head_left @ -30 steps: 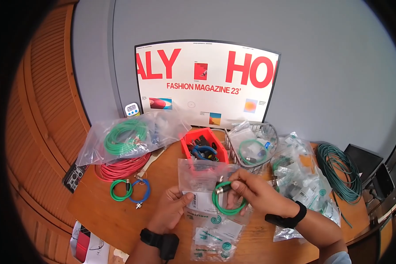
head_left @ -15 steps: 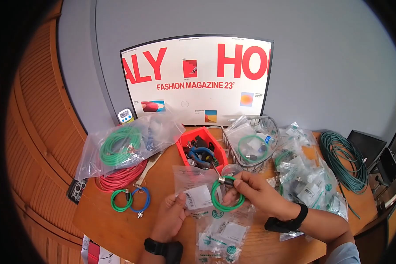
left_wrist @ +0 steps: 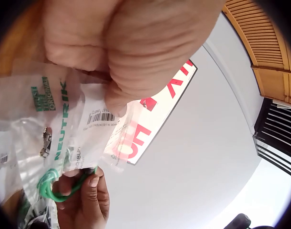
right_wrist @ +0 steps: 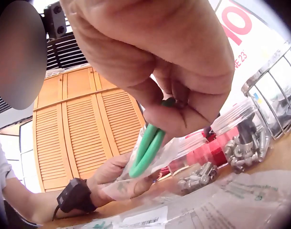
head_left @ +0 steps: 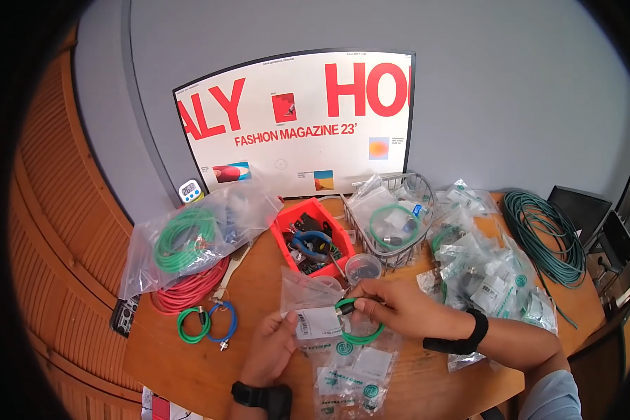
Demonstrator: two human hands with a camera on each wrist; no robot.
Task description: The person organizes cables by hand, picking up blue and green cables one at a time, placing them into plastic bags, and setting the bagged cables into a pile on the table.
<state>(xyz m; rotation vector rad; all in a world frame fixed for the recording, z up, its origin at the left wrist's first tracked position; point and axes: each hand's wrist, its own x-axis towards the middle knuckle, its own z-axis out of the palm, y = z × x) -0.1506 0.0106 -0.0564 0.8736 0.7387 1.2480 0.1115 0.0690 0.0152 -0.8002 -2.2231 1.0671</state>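
Note:
The left hand [head_left: 269, 347] pinches the edge of a clear plastic bag [left_wrist: 64, 119] with green print and a white barcode label [head_left: 318, 323]. Between thumb and fingers, the right hand [head_left: 392, 305] grips a coiled green cable [head_left: 360, 339] at its dark connector. That coil lies against the bag's label side in the head view; whether any part is inside the bag I cannot tell. In the right wrist view the green loop [right_wrist: 148, 150] hangs below the curled right fingers. More printed clear bags [head_left: 350, 378] lie on the table below the hands.
Beyond the hands stand a red bin [head_left: 348, 245], a clear cup [head_left: 363, 269] of metal connectors and a wire basket [head_left: 399, 259]. Bagged parts [head_left: 493, 287] and a dark green cable coil [head_left: 544, 231] are right; red cable [head_left: 189, 290] and small green [head_left: 189, 336] and blue loops [head_left: 232, 325] left.
The head view has shifted, so the monitor sits further left. The right hand and green coil have moved closer to the left hand and the bag's label, overlapping its right edge.

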